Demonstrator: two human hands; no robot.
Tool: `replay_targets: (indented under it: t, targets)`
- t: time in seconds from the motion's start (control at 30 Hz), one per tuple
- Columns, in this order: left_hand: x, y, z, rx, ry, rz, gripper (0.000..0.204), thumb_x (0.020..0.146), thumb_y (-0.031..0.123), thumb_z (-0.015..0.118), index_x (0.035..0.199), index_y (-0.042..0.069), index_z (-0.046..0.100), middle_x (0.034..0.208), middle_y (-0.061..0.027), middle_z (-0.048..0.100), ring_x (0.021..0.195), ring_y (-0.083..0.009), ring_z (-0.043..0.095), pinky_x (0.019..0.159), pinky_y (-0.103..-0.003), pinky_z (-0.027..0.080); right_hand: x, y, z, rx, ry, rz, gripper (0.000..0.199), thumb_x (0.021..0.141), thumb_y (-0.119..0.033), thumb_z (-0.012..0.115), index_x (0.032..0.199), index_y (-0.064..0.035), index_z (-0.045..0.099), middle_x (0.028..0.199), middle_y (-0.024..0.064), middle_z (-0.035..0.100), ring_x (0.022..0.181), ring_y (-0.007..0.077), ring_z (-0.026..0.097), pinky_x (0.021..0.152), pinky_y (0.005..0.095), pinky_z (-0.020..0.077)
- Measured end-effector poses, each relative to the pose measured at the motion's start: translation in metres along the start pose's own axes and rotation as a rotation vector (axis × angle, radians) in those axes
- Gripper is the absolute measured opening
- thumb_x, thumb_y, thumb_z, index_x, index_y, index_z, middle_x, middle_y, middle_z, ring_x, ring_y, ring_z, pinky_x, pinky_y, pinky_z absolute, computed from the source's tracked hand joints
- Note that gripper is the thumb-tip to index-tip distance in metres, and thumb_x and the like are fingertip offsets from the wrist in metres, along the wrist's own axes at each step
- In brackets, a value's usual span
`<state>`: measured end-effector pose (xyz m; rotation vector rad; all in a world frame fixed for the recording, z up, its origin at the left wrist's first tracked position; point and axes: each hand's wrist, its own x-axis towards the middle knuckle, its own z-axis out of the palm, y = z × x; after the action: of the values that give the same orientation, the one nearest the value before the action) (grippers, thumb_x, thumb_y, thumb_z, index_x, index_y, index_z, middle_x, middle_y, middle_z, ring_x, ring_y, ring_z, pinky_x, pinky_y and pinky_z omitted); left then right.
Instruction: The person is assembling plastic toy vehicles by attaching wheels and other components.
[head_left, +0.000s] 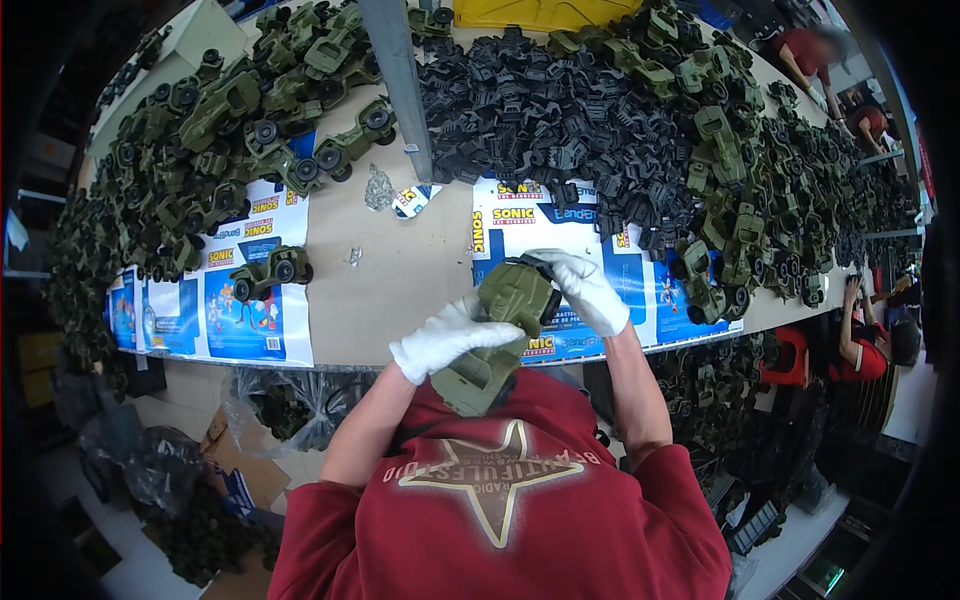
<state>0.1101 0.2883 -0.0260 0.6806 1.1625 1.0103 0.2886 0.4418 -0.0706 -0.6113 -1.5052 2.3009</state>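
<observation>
An olive-green toy truck [512, 297] is held tilted above the near table edge, in front of my chest. My left hand [450, 338], in a white glove, grips its middle, fingers lying across the body. My right hand [588, 290], also gloved in white, closes on the truck's far end, where dark parts show; whether it pinches a separate black piece there I cannot make out. The truck's open rear bed [480, 378] points down toward my shirt. Left of my hands, another green toy truck [270, 273] with black wheels rests on a printed sheet.
Green toy trucks [215, 110] are heaped on the left, more [735, 190] on the right. Between them lies a big pile of black plastic parts [550, 110]. A grey metal post [397, 85] rises from the table near a yellow bin [540, 12]. Other people [800, 55] sit at right.
</observation>
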Motion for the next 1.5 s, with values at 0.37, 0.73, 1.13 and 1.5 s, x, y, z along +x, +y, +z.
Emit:
replay_targets:
  t: [0.37,0.73,1.13,1.5]
  targets:
    - [0.023,-0.047,-0.008,-0.140,0.187,0.428,0.094,0.069,0.041,0.087,0.141,0.002,0.041,0.132,-0.0110,0.053,0.119,-0.0186,0.053,0.103,-0.033,0.042,0.015,0.019,0.046,-0.265,0.249,-0.151,0.032,0.101,-0.025,0.047,0.107,0.0007,0.065,0.112,0.0118,0.065,0.104,0.0194,0.060,0.093,0.0328,0.0469]
    - [0.002,-0.054,-0.017,0.294,0.390,0.624,0.086,0.059,0.037,0.087,0.129,0.004,0.050,0.119,-0.0128,0.057,0.113,-0.0249,0.057,0.100,-0.037,0.045,-0.007,0.013,0.092,-0.809,0.293,-0.501,0.061,0.064,-0.011,0.073,0.121,-0.0011,0.053,0.118,0.0199,0.060,0.107,0.0375,0.059,0.093,0.0413,0.0485]
    - [-0.024,-0.028,-0.144,1.162,0.826,0.461,0.078,0.076,0.058,0.073,0.127,0.002,0.056,0.125,-0.0199,0.058,0.115,-0.0345,0.057,0.099,-0.041,0.045,-0.002,0.020,0.057,0.679,0.282,0.565,0.046,0.094,-0.026,0.063,0.135,-0.0087,0.049,0.122,0.0081,0.062,0.107,0.0218,0.064,0.088,0.0406,0.0557]
    - [-0.100,-0.070,-0.305,1.617,0.855,-0.392,0.077,0.071,0.026,0.076,0.139,0.015,0.042,0.113,-0.0132,0.063,0.114,-0.0296,0.058,0.106,-0.049,0.032,0.021,-0.093,-0.151,-0.143,0.711,-0.417,0.039,0.096,-0.028,0.060,0.123,0.0004,0.057,0.114,0.0127,0.063,0.104,0.0210,0.062,0.088,0.0324,0.0512]
